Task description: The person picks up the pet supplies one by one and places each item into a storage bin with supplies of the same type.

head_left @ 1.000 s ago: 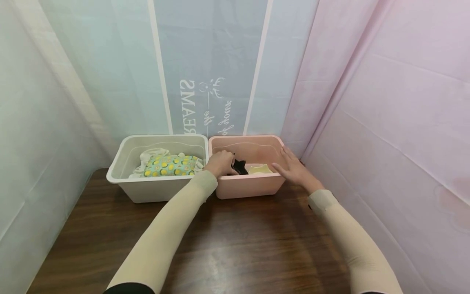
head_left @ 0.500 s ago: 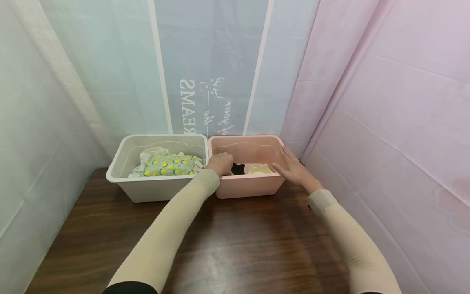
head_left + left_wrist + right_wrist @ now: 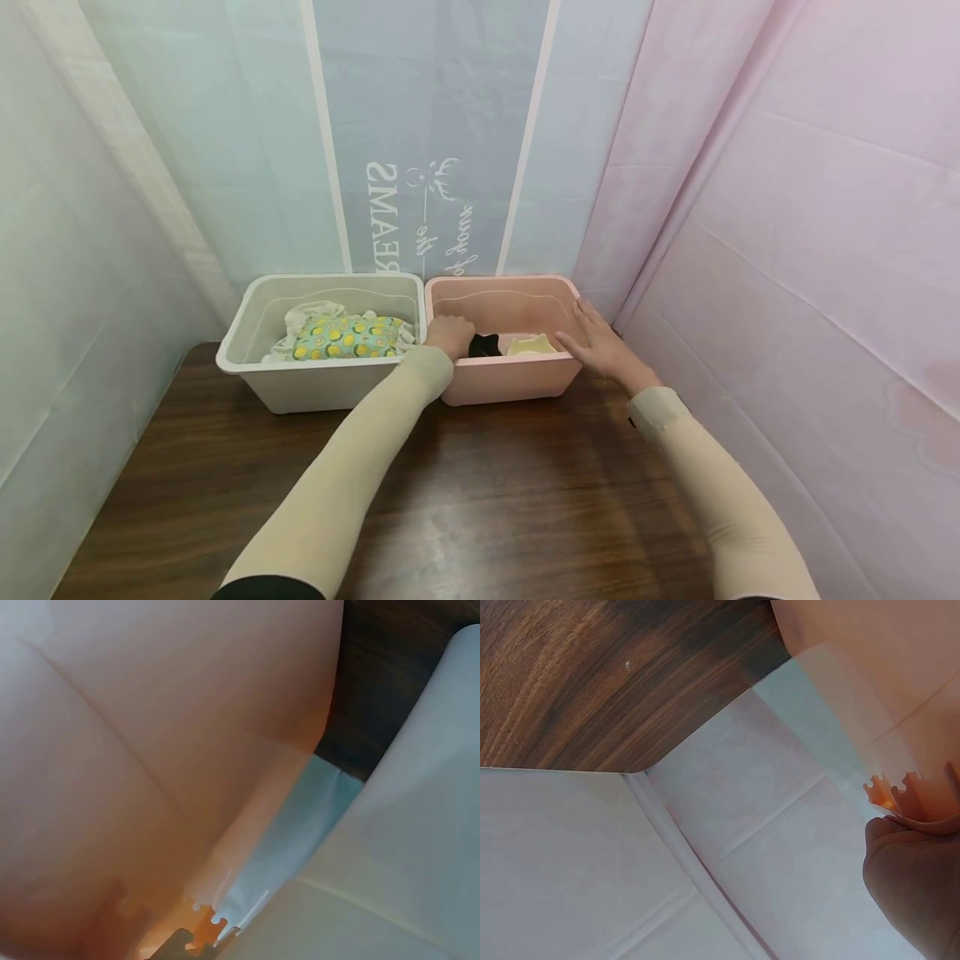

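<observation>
In the head view my left hand (image 3: 450, 336) reaches over the front left corner of the pink bin (image 3: 517, 383). Its fingers are bent down inside, mostly hidden, at a black star-shaped dish (image 3: 484, 345) that sits low in the bin. A pale yellow star-shaped dish (image 3: 531, 345) lies just right of the black one. My right hand (image 3: 603, 346) rests on the bin's right front corner, fingers straight along the rim and thumb over the front edge. The right wrist view shows part of that hand against the rim. Bin wall fills much of the left wrist view.
A white bin (image 3: 322, 392) stands left against the pink one, holding a lemon-print cloth item (image 3: 348, 337) with white fabric. Both stand at the back of the dark wood table (image 3: 487, 500). Pale curtains (image 3: 787, 250) enclose the back and sides.
My left hand has lowered and shifted slightly left inside the pink bin. The black dish, tilted up before, now sits lower and flatter. My right hand has not moved.
</observation>
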A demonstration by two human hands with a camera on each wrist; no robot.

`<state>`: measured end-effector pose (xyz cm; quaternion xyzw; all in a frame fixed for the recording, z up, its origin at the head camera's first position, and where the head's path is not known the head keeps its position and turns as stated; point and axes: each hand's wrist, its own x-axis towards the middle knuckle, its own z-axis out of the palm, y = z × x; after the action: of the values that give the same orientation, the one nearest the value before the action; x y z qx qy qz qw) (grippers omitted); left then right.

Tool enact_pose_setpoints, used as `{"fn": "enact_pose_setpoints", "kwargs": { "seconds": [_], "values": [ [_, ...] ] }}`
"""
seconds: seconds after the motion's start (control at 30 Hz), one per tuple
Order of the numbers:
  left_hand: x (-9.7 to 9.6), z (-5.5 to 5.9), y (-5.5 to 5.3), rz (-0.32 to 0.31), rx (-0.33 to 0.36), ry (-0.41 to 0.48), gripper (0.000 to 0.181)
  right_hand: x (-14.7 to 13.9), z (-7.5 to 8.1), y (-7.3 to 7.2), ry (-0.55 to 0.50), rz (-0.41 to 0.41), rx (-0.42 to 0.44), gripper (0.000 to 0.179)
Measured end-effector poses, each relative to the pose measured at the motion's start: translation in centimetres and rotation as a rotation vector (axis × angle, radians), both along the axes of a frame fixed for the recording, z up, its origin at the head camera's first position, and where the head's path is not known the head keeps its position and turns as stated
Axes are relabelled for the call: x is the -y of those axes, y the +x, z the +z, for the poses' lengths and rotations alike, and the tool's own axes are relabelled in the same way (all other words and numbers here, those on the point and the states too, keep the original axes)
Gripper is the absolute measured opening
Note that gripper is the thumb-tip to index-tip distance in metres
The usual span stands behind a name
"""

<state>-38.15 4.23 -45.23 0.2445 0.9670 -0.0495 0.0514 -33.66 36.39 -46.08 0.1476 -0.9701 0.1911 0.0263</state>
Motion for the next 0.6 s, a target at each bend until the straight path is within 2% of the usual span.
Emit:
{"fn": "enact_pose_setpoints", "kwargs": {
  "seconds": [0.1,0.2,0.37,0.43,0.53,0.6],
  "values": [
    [0.1,0.3,0.5,-0.009,-0.034,-0.013,0.017,0.1,0.1,0.0,-0.002,0.001,-0.001,0.094],
    [0.1,-0.2,0.1,-0.014,-0.047,-0.027,0.017,0.1,0.2,0.1,-0.003,-0.004,0.009,0.094],
    [-0.4,-5.0,-4.4,-0.05,-0.088,-0.038,0.014,0.1,0.2,0.2,-0.009,-0.007,0.022,0.093],
    [-0.6,-6.0,-5.5,-0.053,-0.088,-0.046,0.012,0.1,0.2,0.2,-0.01,-0.008,0.022,0.093],
    [-0.5,-3.6,-3.2,-0.026,-0.048,-0.06,0.017,0.1,0.2,0.2,-0.004,-0.011,0.017,0.093],
    [-0.2,-1.6,-1.1,-0.014,-0.021,-0.044,0.021,0.1,0.2,0.2,-0.004,-0.012,0.017,0.093]
  ]
}}
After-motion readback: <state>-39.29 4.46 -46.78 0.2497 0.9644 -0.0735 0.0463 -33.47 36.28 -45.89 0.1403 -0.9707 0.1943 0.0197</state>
